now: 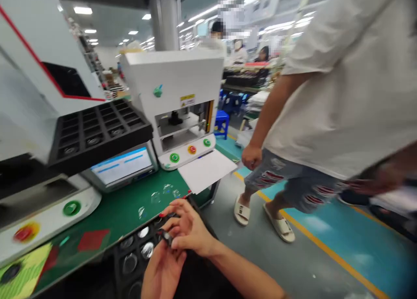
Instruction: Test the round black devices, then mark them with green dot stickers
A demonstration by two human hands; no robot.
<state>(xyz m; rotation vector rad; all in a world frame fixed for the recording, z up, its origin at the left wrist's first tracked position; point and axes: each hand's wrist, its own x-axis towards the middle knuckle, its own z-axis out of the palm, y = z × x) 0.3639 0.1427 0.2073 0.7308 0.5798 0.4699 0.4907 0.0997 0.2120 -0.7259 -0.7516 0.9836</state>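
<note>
At the lower middle of the head view, both my hands meet over a black tray (120, 264) with round pockets. A small black part (166, 237) with a shiny edge sits between them; my fingers cover much of it, so its exact kind is unclear. My left hand (163, 268) has its fingertips closed on the part from below. My right hand (192, 231) grips it from above, thumb and fingers bent. Shiny round pieces (147, 249) lie in several tray pockets close to my left hand.
A white press machine (176, 77) with green and red buttons stands ahead, a paper sheet (208, 171) before it. Left are a black compartment tray (97, 129), a screen (122, 166) and another machine (42, 225). Clear film scraps (155, 197) lie on the green mat. A person (325, 94) stands in the right aisle.
</note>
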